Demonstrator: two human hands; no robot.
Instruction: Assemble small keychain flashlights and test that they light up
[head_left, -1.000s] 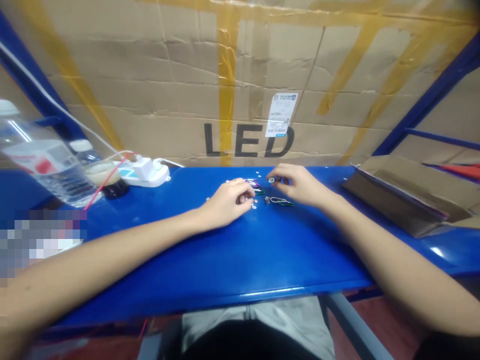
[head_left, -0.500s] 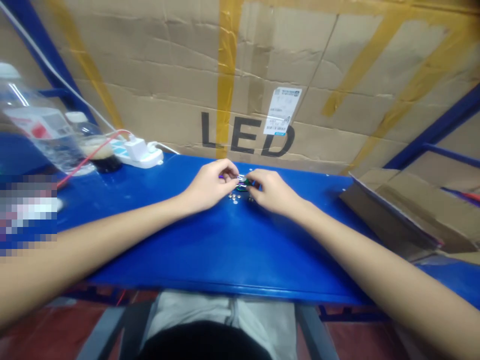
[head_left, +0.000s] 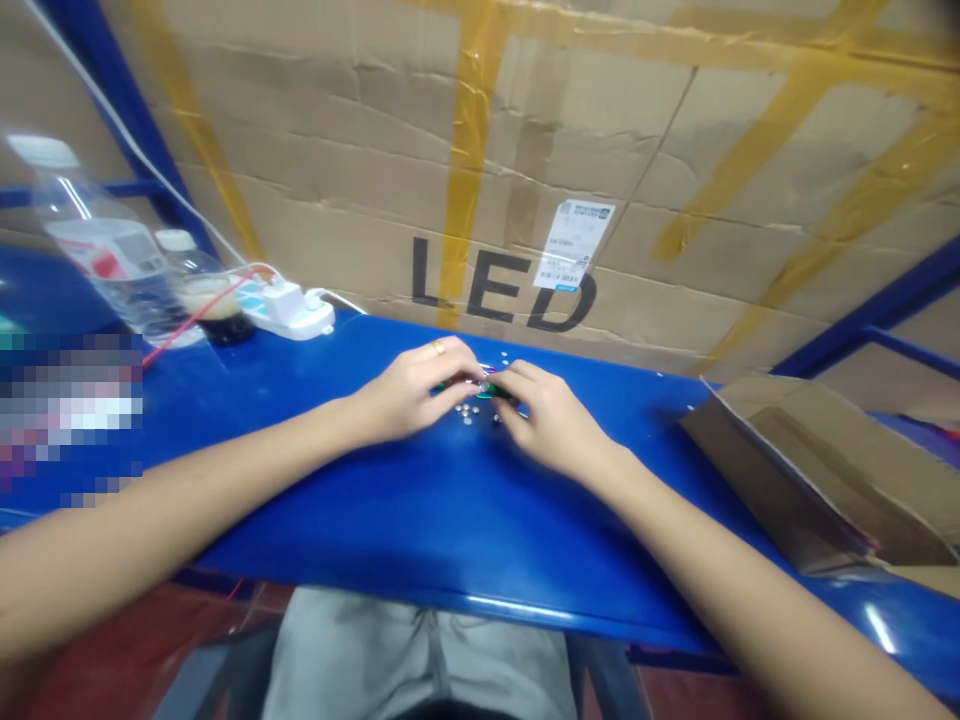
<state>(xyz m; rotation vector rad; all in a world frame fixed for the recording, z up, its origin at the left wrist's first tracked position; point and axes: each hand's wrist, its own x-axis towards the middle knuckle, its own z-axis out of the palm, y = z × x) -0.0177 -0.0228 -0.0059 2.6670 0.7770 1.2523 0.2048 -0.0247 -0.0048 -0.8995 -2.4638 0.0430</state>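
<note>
Dim, even indoor light falls from above, leaving soft shadows under the left hand and right hand. A white glint marks the blue table edge. The water bottle smears, straight lines bow near the edges, and a pixelated patch masks the left.

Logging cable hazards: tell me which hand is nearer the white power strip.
Left. The left hand rests on the blue table, to the right of the white power strip; the right hand lies farther right, past the left hand.
</note>
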